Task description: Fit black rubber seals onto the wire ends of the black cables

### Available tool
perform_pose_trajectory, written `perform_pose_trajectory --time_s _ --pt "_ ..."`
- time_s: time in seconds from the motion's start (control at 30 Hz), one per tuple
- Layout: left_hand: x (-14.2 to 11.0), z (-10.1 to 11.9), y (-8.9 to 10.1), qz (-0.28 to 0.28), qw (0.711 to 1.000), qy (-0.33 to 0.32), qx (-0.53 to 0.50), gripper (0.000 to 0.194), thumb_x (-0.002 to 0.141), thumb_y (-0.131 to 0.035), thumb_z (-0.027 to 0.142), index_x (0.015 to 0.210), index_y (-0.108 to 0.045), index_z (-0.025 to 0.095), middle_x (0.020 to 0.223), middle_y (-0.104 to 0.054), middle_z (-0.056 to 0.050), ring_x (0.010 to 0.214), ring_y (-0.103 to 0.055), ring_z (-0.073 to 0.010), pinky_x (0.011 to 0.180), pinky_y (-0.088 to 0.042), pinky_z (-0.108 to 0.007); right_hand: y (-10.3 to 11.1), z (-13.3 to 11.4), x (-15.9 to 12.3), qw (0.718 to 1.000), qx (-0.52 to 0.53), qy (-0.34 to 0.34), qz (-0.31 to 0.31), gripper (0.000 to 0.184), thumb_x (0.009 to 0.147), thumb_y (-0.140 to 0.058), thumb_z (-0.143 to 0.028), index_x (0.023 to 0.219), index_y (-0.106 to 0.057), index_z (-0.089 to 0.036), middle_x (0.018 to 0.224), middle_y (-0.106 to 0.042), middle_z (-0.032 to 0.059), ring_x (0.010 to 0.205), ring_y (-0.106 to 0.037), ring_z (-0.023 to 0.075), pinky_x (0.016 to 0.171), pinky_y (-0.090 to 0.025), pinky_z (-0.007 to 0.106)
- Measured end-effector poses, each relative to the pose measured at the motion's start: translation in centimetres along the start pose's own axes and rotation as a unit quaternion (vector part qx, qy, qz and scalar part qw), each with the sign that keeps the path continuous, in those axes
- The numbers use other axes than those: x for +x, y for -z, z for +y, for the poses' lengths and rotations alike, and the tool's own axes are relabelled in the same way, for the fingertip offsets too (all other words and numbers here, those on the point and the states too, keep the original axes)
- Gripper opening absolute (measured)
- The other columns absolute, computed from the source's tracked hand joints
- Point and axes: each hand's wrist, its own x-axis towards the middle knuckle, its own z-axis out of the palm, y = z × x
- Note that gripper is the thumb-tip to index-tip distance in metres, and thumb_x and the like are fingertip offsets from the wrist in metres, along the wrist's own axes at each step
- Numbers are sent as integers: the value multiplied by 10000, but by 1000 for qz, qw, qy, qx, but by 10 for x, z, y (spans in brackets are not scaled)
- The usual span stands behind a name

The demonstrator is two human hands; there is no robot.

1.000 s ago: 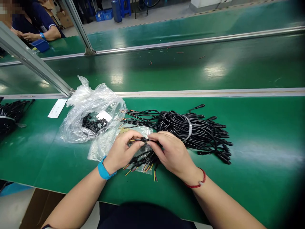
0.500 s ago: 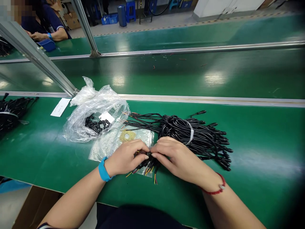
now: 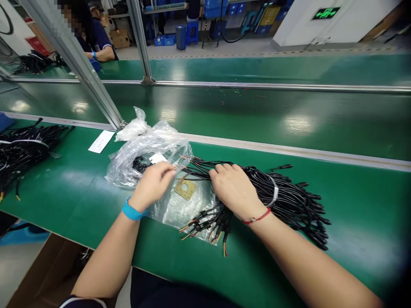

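The bundle of black cables (image 3: 289,199) lies on the right of the green desk (image 3: 96,226), gathered by a pale band (image 3: 275,191), with its thin wire leads (image 3: 202,163) reaching left and its moulded plug ends fanning out on the right. The right hand (image 3: 233,188) lies back-up over the left part of this bundle with its fingers bent down over the cables; its fingertips are hidden, so whether it grips any cable I cannot tell. The left hand (image 3: 156,180) is over the near right side of an open clear bag (image 3: 120,171), thumb and forefinger drawn close together, and I cannot tell whether something small sits between them. Small black parts (image 3: 138,164) show in that bag, just beyond the left hand. On the near side, a group of cable ends (image 3: 221,220) with red and yellow wires lies partly on a flat clear bag (image 3: 167,209), next to a yellowish plate (image 3: 185,189) with a round hole. Each cable looks light and bendy, with a smooth, slightly slippery jacket, while the banded bundle as a whole is probably heavier and springy. A single cable seems best held by its black jacket just behind the coloured wires, since the fine leads look the most fragile and could bend or snag; the small black parts look light and rigid, suited to a fingertip pinch around their sides
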Motion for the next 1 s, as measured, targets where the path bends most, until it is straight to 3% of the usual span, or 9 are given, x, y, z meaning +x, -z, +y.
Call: perform_pose_trajectory --time_s 0.07,0.13,0.27,0.33,0.53,0.63,0.8,0.93,1.0 --pt "5 -22 10 51 994 67 76 155 858 -454 183 870 -608 182 852 -652 -61 806 -604 -217 705 -449 -330 0 1 -2 999 24 1 26 191 874 -471 -137 738 -604 -139 739 -611 91 717 -556 224 656 -340 345" --pt "7 -37 12 47 980 106 164 134 830 -478 164 862 -608 168 861 -638 -84 827 -596 -250 701 -444 -350 -2 -2 -5 995 79 30 48 198 899 -464 -182 792 -627 -142 772 -627 78 740 -570 207 681 -376 331" --pt "9 -45 1 32 967 117 226 90 802 -544 183 871 -597 162 850 -611 -94 849 -578 -267 727 -439 -360 -11 -12 -13 966 215 122 74 217 912 -439 -154 1022 -626 -139 895 -669 79 819 -604 176 760 -470 297" --pt "10 -44 -2 27 967 110 227 102 806 -551 194 897 -594 172 860 -601 -80 839 -576 -246 736 -439 -345 -16 -16 -18 958 251 120 75 254 915 -422 -146 1110 -584 -127 951 -680 94 854 -623 176 781 -497 304" --pt "8 -40 -3 -7 957 92 274 77 824 -528 214 835 -599 185 861 -590 -84 850 -565 -252 749 -437 -354 -20 -24 -26 972 221 65 36 236 888 -441 -116 1091 -560 -131 884 -672 84 802 -622 182 748 -483 305" --pt "6 -39 -4 -6 953 68 294 52 813 -522 190 807 -573 183 879 -603 -101 850 -551 -276 737 -435 -378 -18 -30 -24 984 162 66 18 174 860 -467 -77 937 -599 -159 784 -632 55 738 -581 180 696 -439 292" --pt "5 -35 -5 14 963 79 257 69 794 -518 143 839 -552 183 800 -603 -87 801 -552 -271 696 -437 -377 -15 -33 -19 990 108 84 19 171 830 -495 -38 787 -604 -163 780 -597 65 728 -536 184 634 -373 290" --pt "5 -27 -5 95 984 60 137 207 834 -466 130 1011 -571 151 942 -575 -99 856 -558 -234 759 -452 -368 -13 -26 -16 987 135 87 7 173 856 -483 -67 831 -631 -154 774 -640 63 736 -571 178 667 -390 282" --pt "6 -22 -6 121 990 44 58 202 853 -453 142 987 -604 159 952 -573 -88 868 -557 -212 780 -457 -357 -12 -21 -16 984 156 83 -18 185 885 -455 -98 871 -631 -154 782 -668 57 730 -602 169 658 -395 269"
